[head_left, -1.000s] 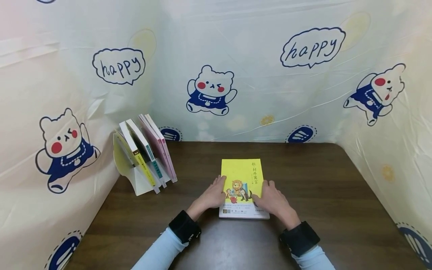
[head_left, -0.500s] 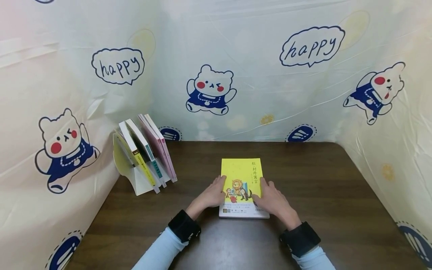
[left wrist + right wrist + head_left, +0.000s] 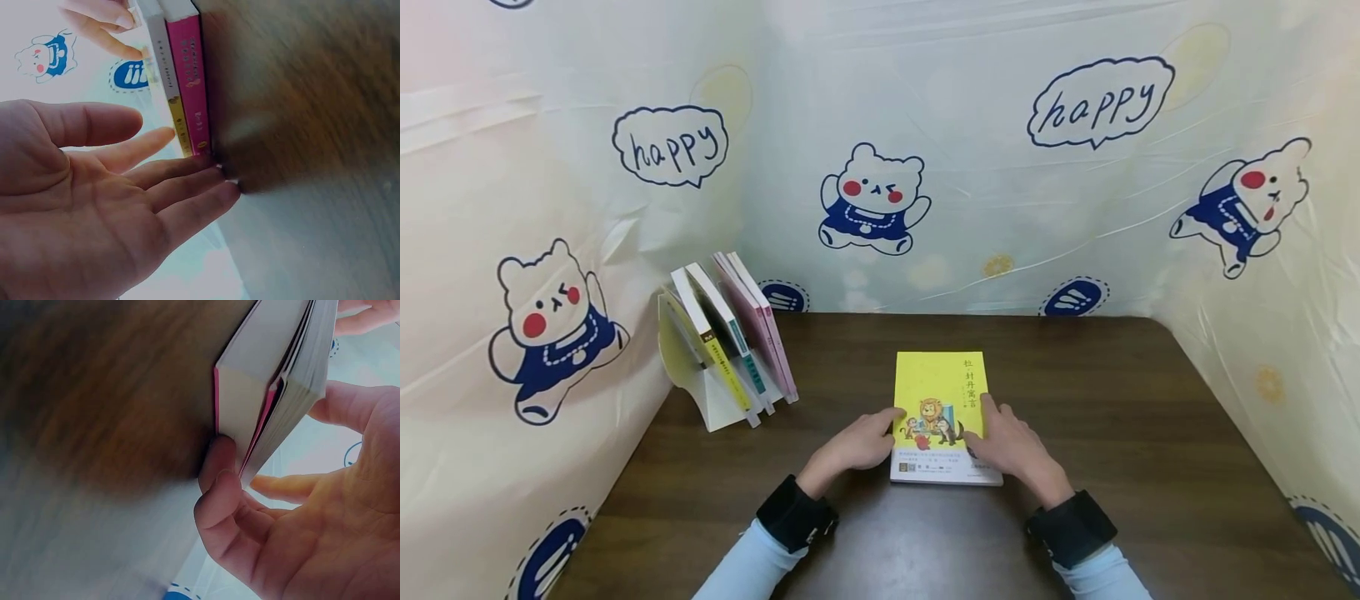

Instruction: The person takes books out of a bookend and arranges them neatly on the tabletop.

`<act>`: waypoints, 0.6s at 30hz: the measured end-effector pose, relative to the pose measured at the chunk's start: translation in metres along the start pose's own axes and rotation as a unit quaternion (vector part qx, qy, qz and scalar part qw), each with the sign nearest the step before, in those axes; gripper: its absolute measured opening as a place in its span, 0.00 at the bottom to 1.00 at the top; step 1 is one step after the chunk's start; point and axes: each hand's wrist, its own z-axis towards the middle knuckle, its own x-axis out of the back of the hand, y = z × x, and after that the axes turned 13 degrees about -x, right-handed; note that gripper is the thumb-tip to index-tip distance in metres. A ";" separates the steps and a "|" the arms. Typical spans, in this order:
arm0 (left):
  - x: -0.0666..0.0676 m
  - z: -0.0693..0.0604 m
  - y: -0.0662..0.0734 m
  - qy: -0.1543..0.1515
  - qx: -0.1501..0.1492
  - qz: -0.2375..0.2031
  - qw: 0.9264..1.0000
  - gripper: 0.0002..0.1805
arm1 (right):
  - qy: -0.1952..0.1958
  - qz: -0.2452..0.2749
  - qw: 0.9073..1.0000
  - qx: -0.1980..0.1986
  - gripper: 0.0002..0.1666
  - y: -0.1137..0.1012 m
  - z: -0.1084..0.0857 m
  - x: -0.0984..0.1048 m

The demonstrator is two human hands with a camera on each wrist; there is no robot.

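A yellow book (image 3: 936, 387) lies cover up in the middle of the table. The left wrist view shows it stacked on a pink-spined book (image 3: 190, 75). At the spine side, my left hand (image 3: 859, 442) has straight fingers touching the stack, and its palm (image 3: 94, 206) faces the books. From the page side, my right hand (image 3: 1017, 446) grips the stack, thumb over the cover. In the right wrist view its curled fingers (image 3: 222, 512) press the lower book's pages (image 3: 240, 394), below the upper book (image 3: 303, 375).
Several books (image 3: 756, 325) lean in a white holder (image 3: 700, 392) at the table's left. The brown table (image 3: 1097, 417) reaches a patterned curtain (image 3: 970, 208) at the back and on both sides.
My left hand has shifted slightly left and down, its fingers less over the book's left edge. My right hand and the books look unmoved; the head view has shifted slightly.
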 end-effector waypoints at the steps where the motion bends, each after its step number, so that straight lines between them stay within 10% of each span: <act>1: 0.000 -0.002 0.001 -0.002 -0.001 0.002 1.000 0.27 | 0.000 0.001 1.000 0.002 0.51 0.000 0.000 0.000; 10: 0.002 -0.013 0.000 -0.002 -0.008 -0.010 1.000 0.24 | 0.002 0.009 1.000 0.005 0.48 0.002 0.004 -0.001; 18: 0.005 -0.026 -0.004 0.113 0.007 -0.005 0.994 0.18 | 0.002 0.015 1.000 0.007 0.49 0.004 0.003 0.000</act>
